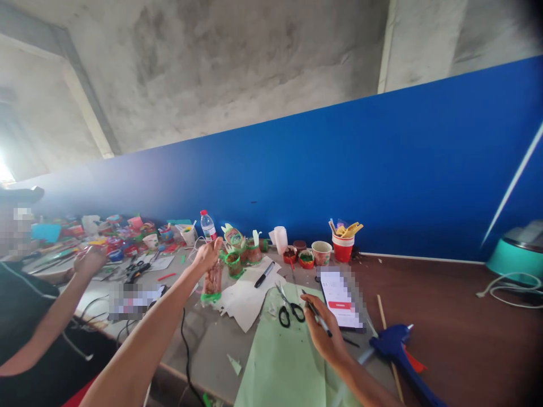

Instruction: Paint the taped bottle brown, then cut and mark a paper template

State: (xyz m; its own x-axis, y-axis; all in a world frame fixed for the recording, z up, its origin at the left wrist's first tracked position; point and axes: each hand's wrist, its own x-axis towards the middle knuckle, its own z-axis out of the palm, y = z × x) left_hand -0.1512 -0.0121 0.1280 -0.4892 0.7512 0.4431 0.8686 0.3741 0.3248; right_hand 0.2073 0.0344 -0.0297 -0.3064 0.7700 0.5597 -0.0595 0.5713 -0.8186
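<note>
My left hand reaches far forward and is closed round the top of a clear plastic bottle with brown filling and a green band at its base, standing on the table. My right hand rests near the table's front, fingers closed on a thin dark pen that points toward a phone with a lit screen. Black-handled scissors lie just left of that hand on a pale green paper sheet.
A blue glue gun lies at the right with a wooden stick. White paper with a black marker, small decorated pots, a red cup of sticks and a water bottle line the blue wall. Another person sits at left, hand among craft clutter.
</note>
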